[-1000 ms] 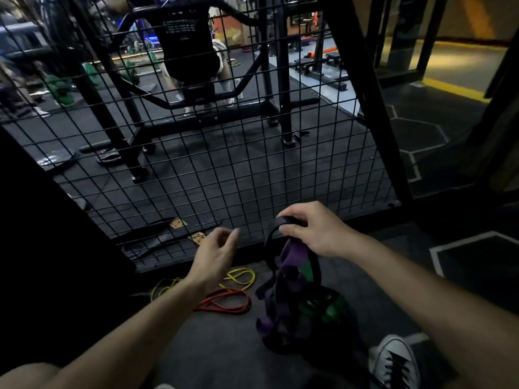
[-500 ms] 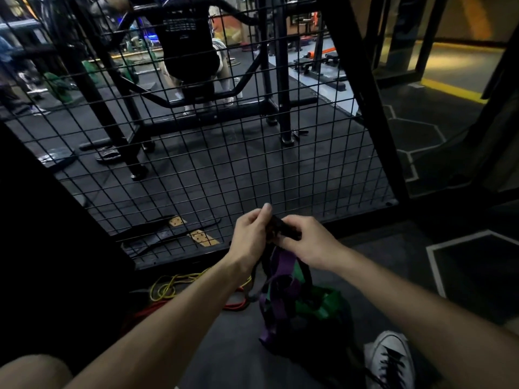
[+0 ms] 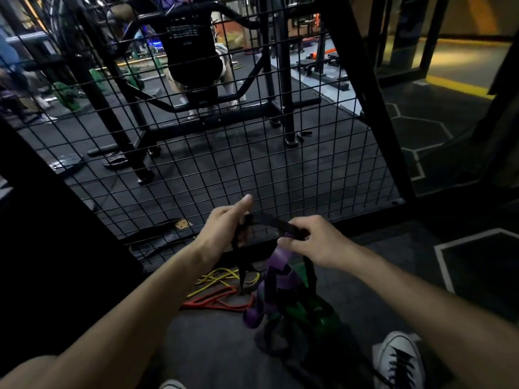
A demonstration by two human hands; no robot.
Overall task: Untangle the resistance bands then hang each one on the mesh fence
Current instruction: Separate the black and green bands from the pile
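A black resistance band (image 3: pixel 269 222) stretches between my two hands in front of the mesh fence (image 3: pixel 280 175). My left hand (image 3: pixel 224 228) grips its left end and my right hand (image 3: pixel 311 241) pinches its right end. From the right hand a tangle hangs to the floor: a purple band (image 3: pixel 276 279) twisted with a green band (image 3: pixel 314 313) and more black loops. On the floor left of the tangle lie a yellow band (image 3: pixel 217 277) and a red band (image 3: pixel 216 300), apart from my hands.
A thick black slanted post (image 3: pixel 365 88) frames the fence on the right, and a dark panel (image 3: pixel 50 220) blocks the left. Behind the mesh stand gym machines and a person on one. My white shoe (image 3: pixel 398 360) is at lower right on the dark floor.
My left hand came across from above the yellow and red bands and took hold of the black band. Both hands have since pulled apart, stretching a length of black band between them.
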